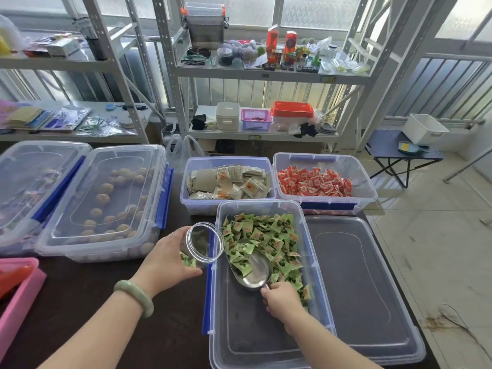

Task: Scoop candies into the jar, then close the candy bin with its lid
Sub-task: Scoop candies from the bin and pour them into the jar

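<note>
Candies (pixel 262 235) in green wrappers fill the far half of the open candy bin (pixel 247 328) in the head view, and the near half of its floor is bare. The left hand (pixel 167 259) has its fingers wrapped round the clear jar (pixel 202 246) and holds it tipped, with the mouth facing the bin at its left rim, probably so that a scoopful can slide straight in and any spill drops back into the bin. A few green candies already sit in the jar's bottom. The right hand (pixel 282 298) is closed round the short handle of the metal scoop (pixel 253 270), whose bowl lies low inside the bin with its tip pushed into the near edge of the heap. It looks nearly empty, so I judge another load is being gathered. The heap lies just beyond that hand and right of the jar. The lid (pixel 359 283) lies flat on the dark table (pixel 133 315), right beside the bin, handy for closing later
</note>
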`<state>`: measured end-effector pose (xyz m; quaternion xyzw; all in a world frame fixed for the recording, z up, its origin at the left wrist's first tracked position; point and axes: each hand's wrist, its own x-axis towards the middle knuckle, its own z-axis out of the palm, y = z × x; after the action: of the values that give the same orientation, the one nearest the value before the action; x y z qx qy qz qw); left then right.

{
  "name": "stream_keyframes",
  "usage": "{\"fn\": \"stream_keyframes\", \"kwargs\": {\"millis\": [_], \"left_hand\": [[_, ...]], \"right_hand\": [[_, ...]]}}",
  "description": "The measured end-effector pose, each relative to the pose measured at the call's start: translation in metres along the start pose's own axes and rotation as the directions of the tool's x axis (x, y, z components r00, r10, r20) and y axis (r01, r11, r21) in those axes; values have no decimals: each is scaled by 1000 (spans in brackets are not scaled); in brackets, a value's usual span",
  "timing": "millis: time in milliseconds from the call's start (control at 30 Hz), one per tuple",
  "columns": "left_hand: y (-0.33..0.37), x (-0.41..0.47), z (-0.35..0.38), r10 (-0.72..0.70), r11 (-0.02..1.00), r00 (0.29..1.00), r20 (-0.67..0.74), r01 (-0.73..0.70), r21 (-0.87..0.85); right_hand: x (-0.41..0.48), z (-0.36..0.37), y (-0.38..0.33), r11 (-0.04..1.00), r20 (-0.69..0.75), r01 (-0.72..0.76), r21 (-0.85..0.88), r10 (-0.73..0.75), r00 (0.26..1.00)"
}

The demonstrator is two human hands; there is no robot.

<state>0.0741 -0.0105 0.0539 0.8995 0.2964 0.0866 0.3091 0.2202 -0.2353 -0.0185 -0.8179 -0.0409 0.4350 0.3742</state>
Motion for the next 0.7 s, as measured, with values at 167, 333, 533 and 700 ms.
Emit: {"fn": "stream_keyframes", "kwargs": {"millis": [167,333,533,700], "left_hand": [[1,5,-2,-14,1000,1000,-21,15,13],[8,6,-3,-27,1000,1000,-9,27,4],[15,2,-4,-10,1000,999,-34,10,-7],[22,-3,-8,17,1000,999,-45,-17,-5]], "right_hand": [[-16,-24,-6,997,-50,68,-36,-70,996],[-37,-55,-29,971,-78,174,-166,-189,979],[-68,-96,-80,850,-68,307,-427,-369,927],[-89,-110,-126,719,15,403,-567,-480,877]]}}
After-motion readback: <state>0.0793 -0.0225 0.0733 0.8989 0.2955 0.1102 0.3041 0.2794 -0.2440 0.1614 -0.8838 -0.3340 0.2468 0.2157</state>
